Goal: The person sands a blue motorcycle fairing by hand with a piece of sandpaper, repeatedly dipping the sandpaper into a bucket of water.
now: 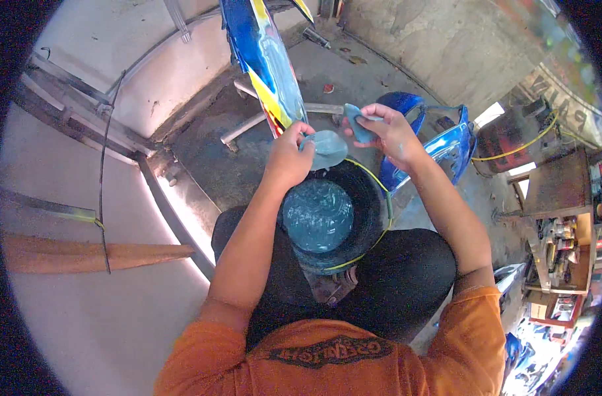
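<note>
My left hand point(290, 160) pinches the edge of a thin, pale grey-blue oval piece point(329, 151), which looks wet. To its right, my right hand point(395, 137) is closed on a small blue-grey folded sheet point(358, 127), possibly sandpaper. The two pieces are a short gap apart. Below both hands, a black bucket point(373, 228) with a yellow-green cord or edging around its rim stands between my knees. It holds cloudy blue-grey water point(317, 215). Just beyond my left hand rises a long blue, white and yellow vehicle panel point(272, 58).
A glossy blue panel point(448, 150) lies on the floor to the right. Pale metal stand legs point(248, 125) lie beyond the bucket. A wooden plank point(96, 256) juts in at left. On the right are a dark drum point(512, 142) and a cluttered shelf point(562, 254).
</note>
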A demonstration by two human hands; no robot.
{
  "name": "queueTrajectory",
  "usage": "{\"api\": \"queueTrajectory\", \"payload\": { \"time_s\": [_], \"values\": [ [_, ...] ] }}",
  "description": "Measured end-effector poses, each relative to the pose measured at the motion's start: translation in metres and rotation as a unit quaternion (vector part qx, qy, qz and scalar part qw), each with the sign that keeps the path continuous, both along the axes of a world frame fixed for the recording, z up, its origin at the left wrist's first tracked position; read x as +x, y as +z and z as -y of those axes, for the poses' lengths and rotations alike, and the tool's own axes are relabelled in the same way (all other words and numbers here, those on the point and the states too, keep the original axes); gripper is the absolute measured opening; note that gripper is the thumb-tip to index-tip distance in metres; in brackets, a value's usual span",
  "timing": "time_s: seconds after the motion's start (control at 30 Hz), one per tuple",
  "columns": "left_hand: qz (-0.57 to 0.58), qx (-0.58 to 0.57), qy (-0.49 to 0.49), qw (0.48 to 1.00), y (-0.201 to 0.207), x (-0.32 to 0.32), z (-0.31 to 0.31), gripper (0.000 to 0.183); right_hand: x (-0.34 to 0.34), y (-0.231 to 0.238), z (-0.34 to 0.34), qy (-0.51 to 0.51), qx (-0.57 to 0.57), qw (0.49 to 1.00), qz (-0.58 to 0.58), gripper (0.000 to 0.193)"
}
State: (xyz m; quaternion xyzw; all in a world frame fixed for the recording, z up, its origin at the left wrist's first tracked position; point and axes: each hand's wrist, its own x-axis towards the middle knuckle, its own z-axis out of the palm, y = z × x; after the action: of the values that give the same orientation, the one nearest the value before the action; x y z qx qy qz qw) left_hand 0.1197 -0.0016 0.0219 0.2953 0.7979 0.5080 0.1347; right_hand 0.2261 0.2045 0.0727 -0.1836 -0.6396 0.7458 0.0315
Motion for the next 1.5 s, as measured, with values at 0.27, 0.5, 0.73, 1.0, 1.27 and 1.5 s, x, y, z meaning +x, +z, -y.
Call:
{"api": "queueTrajectory", "payload": {
  "time_s": [0.27,0.5,0.73,1.0,1.27,1.5],
  "values": [
    [0.065,-0.05,-0.141,0.987,-0.008,0.009,-0.002,0.029,0.001,-0.004,-0.007,0.027,0.275,0.959,-0.057,0.024],
    [0.12,0.087,-0.072,0.986,0.0,0.008,-0.009,0.034,-0.006,-0.008,-0.001,0.022,0.151,0.967,-0.204,0.034],
    [0.114,0.132,-0.082,0.981,0.018,0.023,-0.009,0.036,-0.004,-0.003,0.012,0.016,0.2,0.958,-0.204,0.033],
    [0.067,0.137,-0.008,0.988,0.012,0.018,-0.01,0.023,-0.001,-0.002,0.015,0.049,0.263,0.938,-0.219,0.03],
    [0.127,0.247,0.083,0.957,0.02,0.015,-0.01,0.016,0.003,0.002,0.016,0.118,0.399,0.884,-0.211,0.031],
    [0.083,0.212,0.079,0.971,0.025,0.014,0.002,0.017,-0.006,-0.008,0.008,0.069,0.208,0.96,-0.173,0.034]
  ]
}}
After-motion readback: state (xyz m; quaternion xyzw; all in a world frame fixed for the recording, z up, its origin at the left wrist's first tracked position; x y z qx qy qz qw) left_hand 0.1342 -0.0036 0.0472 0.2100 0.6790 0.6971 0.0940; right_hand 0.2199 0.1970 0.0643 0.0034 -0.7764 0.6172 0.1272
